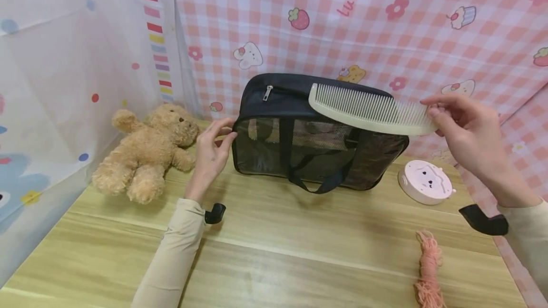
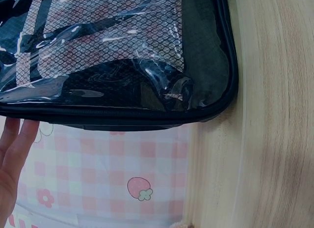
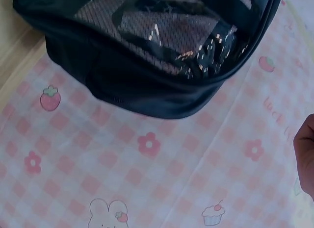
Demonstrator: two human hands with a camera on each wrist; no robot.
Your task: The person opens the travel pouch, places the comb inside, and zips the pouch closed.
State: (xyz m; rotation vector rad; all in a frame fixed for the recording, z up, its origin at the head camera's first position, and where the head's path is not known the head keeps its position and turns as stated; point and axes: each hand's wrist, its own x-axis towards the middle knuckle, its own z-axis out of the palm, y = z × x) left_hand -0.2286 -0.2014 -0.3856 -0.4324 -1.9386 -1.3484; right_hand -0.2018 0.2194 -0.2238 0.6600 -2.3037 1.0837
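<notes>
"Pale wooden surface (image 1: 308, 251), pink yarn (image 1: 429, 267) nearest. Where is the comb (image 1: 368, 125)?"
"Before the black bag (image 1: 317, 163), pinched between fingers of the right hand (image 1: 468, 132)."
"And the left hand (image 1: 211, 149)?"
"Fingers pinch the bag's left edge, checked pink cloth (image 1: 364, 37) behind."

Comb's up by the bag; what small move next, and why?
Probably tip the comb free-end-down toward the top of the bag: the right hand grips its other end, the left hand holds the bag's side, and a gap seems open beside the zipper pull.
</notes>
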